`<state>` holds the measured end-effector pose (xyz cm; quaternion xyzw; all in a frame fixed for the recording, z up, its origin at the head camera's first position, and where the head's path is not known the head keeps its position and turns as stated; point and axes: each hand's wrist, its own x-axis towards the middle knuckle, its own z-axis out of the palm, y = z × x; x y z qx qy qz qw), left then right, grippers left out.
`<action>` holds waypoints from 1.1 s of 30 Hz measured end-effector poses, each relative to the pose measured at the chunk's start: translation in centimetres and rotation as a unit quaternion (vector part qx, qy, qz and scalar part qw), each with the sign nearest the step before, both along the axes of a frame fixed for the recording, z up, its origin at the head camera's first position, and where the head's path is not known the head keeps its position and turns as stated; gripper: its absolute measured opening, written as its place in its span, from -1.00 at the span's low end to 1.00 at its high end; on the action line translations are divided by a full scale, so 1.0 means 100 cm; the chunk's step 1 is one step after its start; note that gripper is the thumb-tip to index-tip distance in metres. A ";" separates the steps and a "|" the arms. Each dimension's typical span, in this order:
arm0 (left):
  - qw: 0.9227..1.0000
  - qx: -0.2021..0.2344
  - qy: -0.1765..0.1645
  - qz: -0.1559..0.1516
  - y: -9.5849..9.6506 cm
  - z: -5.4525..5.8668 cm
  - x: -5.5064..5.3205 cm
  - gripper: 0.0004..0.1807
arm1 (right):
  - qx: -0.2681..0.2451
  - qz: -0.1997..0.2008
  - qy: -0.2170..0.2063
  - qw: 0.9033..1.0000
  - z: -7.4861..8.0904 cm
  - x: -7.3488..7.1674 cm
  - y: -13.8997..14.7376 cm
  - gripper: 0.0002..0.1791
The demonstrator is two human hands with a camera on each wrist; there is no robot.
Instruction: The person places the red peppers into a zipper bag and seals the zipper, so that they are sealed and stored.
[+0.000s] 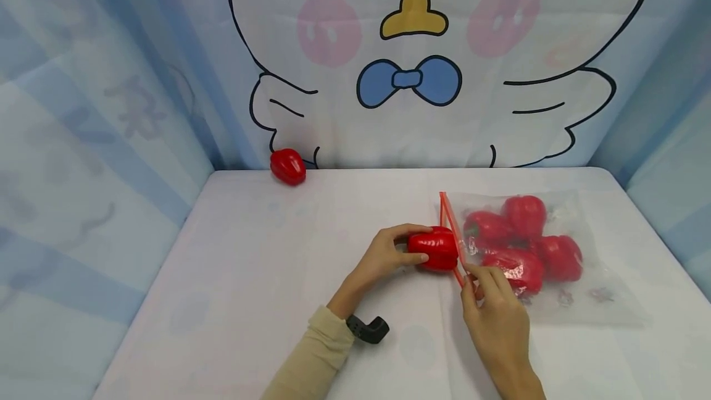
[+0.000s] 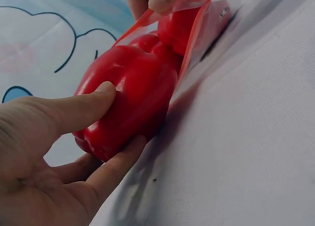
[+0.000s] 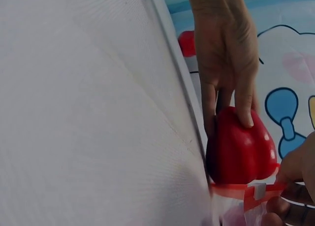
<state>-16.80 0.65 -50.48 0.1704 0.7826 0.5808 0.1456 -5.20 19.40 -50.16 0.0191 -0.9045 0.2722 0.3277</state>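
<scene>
The left hand (image 1: 383,256) curls round a pepper (image 1: 437,249) at a bag (image 1: 583,304) mouth; the right hand (image 1: 497,313) pinches the rim (image 1: 450,215). Four peppers (image 1: 513,267) lie inside.

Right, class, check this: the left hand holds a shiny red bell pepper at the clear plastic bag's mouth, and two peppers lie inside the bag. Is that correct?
Not quite: the count is wrong. The head view shows four shiny red bell peppers inside the clear plastic bag, not two. The rest stands.
</scene>
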 end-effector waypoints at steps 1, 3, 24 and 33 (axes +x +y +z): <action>1.000 0.002 -0.001 0.000 0.000 0.000 0.001 -0.49 | 0.001 0.000 -0.001 1.000 0.000 0.000 0.000 -0.72; 1.000 0.005 -0.003 -0.001 0.001 -0.001 0.002 -0.49 | 0.000 0.001 -0.002 1.000 0.000 0.001 0.000 -0.72; 0.999 0.041 0.011 0.011 0.024 -0.009 0.018 -0.53 | 0.001 0.006 -0.012 1.000 0.000 0.003 0.000 -0.62; 0.999 0.049 0.022 0.010 0.032 -0.011 0.020 -0.53 | 0.003 0.003 -0.021 1.000 0.001 0.001 0.000 -0.62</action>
